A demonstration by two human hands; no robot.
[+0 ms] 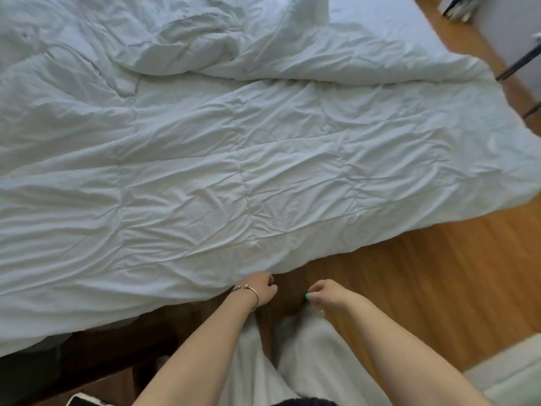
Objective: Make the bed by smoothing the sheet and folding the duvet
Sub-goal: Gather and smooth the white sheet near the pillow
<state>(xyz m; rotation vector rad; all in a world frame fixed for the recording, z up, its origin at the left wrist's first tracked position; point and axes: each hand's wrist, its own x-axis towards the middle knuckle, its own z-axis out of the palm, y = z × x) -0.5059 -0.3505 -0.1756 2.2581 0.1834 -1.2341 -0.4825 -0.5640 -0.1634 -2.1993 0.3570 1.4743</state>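
Duvet (234,171) edge first, right where the left hand (262,291) meets it: that hand sits at the near hem, fingers curled in against the cloth, though I can't tell whether it really pinches the hem or only touches it. A bracelet (251,291) circles that wrist. The right hand (328,294) hangs just beside it, apart from the fabric, fingers loosely curled and holding nothing. Outward from there, the duvet lies spread and creased over most of the bed, its near edge overhanging the wooden floor (424,273), with a bunched ridge heaped at the far side. By my reading, we're at the start of the duvet fold: the next move calls for both hands to take a firm hold along this hem, well spread, then lift and carry it across evenly. The sheet (380,27) shows only as a bare patch at the far corner; the rest is covered.
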